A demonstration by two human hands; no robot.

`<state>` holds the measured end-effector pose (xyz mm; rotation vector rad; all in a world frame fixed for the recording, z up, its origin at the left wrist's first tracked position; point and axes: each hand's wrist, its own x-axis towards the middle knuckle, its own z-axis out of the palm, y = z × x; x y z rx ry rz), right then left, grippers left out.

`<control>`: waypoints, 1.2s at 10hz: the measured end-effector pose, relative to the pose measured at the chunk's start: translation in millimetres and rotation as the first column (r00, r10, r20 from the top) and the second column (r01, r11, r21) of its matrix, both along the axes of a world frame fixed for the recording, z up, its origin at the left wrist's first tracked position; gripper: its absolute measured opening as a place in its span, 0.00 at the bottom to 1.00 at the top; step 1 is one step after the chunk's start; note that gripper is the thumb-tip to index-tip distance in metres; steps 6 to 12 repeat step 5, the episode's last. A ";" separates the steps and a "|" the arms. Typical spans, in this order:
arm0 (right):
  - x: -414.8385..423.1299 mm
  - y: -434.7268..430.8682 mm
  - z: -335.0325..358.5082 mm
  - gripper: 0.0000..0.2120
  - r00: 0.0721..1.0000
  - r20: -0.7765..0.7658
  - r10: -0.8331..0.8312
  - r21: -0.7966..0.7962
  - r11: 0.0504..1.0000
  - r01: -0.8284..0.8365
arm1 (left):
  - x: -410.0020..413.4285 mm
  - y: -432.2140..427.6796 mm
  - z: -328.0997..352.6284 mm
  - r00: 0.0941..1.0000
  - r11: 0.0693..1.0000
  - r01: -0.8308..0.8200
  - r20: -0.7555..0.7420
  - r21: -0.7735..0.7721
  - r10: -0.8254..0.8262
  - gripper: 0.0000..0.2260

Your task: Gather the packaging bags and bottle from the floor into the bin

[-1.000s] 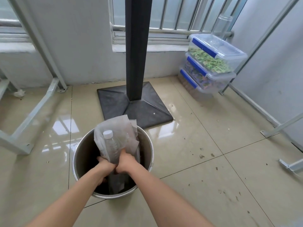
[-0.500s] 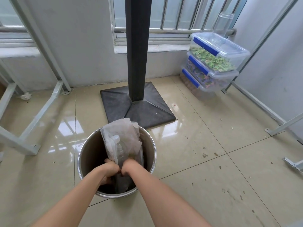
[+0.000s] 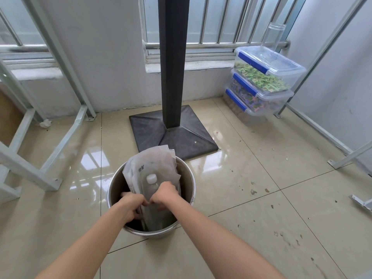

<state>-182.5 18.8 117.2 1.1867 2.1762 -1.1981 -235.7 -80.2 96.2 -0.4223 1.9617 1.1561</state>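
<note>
Lower centre of frame: left hand (image 3: 130,204) and right hand (image 3: 164,193) are both clamping translucent crinkly packaging bags (image 3: 153,164) around a clear white-capped plastic bottle (image 3: 151,185), half inside the round steel bin (image 3: 190,190). Bundle looks light, floppy, slippery; gripping low is keeping it together.

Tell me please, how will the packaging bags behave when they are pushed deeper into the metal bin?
The packaging bags look thin and creased, so they will probably fold rather than resist. They stand above the bin rim, so they may spring back up. The bottle among them is likely stiffer and could slide against the film.
</note>
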 end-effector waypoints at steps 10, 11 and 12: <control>92.2 54.2 120.6 0.13 0.865 -0.126 0.486 0.398 0.823 -0.405 | 9.3 -51.5 132.3 0.554 0.615 0.504 -0.319 -0.606 -0.769 0.18; 92.2 54.2 120.6 0.13 0.865 -0.126 0.486 0.398 0.823 -0.405 | 9.3 -51.5 132.3 0.554 0.615 0.504 -0.319 -0.606 -0.769 0.18; 92.2 54.2 120.6 0.13 0.865 -0.126 0.486 0.398 0.823 -0.405 | 9.3 -51.5 132.3 0.554 0.615 0.504 -0.319 -0.606 -0.769 0.18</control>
